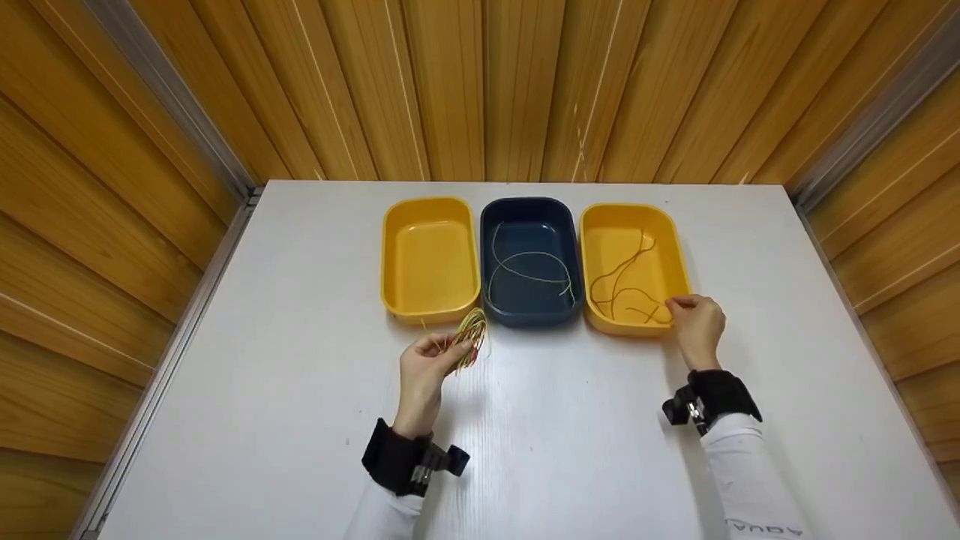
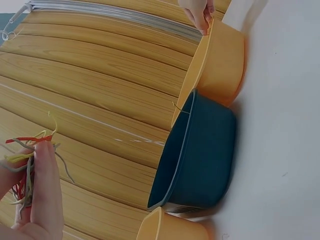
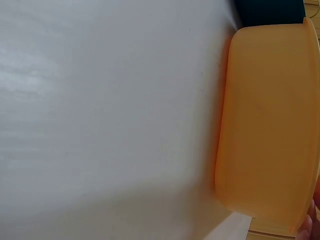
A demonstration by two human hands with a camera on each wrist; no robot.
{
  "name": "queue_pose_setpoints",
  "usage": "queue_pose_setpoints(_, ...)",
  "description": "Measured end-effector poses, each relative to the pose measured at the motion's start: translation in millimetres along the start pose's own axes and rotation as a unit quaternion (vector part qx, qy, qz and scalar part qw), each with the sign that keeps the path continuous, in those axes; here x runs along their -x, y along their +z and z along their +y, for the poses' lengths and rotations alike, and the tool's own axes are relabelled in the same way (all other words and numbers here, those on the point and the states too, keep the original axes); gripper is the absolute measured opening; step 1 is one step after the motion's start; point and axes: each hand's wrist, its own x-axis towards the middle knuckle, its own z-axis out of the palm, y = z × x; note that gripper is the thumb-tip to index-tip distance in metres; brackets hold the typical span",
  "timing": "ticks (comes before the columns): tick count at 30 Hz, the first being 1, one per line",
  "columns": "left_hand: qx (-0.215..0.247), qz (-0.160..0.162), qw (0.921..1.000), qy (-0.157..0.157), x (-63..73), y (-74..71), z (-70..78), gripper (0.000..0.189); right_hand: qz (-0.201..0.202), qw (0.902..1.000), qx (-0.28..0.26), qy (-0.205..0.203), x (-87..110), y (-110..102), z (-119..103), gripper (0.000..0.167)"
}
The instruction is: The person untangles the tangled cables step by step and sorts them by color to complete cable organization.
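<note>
My left hand [image 1: 426, 375] pinches a bundle of thin strings [image 1: 472, 334] in front of the left yellow bin and the blue bin. In the left wrist view the bundle shows red, yellow and grey strands [image 2: 27, 187], with loose ends sticking out past the fingertips. At the front right corner of the right yellow bin [image 1: 634, 328], my right hand [image 1: 699, 327] has its fingertips together on an orange string [image 1: 664, 321] by the rim. More orange string [image 1: 616, 271] lies loosely curled in that bin. A yellowish string [image 1: 531, 253] loops inside the blue bin [image 1: 532, 319].
The left yellow bin [image 1: 430, 312] stands side by side with the other two in a row on the white table [image 1: 570, 442]. Wood-patterned walls [image 1: 517, 90] enclose the table at the back and both sides. A camera is strapped to each wrist.
</note>
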Motion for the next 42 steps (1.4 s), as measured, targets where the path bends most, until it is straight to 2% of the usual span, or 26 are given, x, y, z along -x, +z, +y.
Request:
queue_pose_setpoints(8,0.023,-0.001,0.9997,0.001,0.0,5.1,0.2,0.012,0.028,0.9989,-0.023,-0.031,10.8,-5.3,-14.0,0.016)
queue_pose_setpoints(11,0.030,-0.004,0.9995,-0.001,1.0,7.8,0.4,0.013,0.041,0.9968,-0.045,-0.052,19.5,-5.6,-25.4,0.015)
queue_pose_setpoints(14,0.032,-0.007,0.9995,-0.004,2.4,11.7,0.1,0.013,0.031,0.9943,-0.075,-0.070,32.8,-3.4,-38.9,0.014)
queue_pose_setpoints(20,0.031,-0.020,0.9992,-0.012,6.1,21.5,-1.6,0.016,-0.031,0.9875,-0.118,-0.099,61.6,8.1,-63.4,0.012)
queue_pose_setpoints(29,0.032,-0.042,0.9983,-0.025,11.9,35.3,-3.3,0.016,-0.138,0.9755,-0.157,-0.068,94.9,25.8,-88.2,0.013)
queue_pose_setpoints(36,0.032,-0.056,0.9978,-0.013,13.9,42.7,-4.3,0.014,-0.203,0.9520,-0.222,-0.057,123.6,27.6,-106.3,0.012)
queue_pose_setpoints(42,0.034,-0.057,0.9978,-0.005,13.5,45.8,-6.7,0.011,-0.238,0.9316,-0.274,-0.010,141.0,25.3,-117.4,0.011)
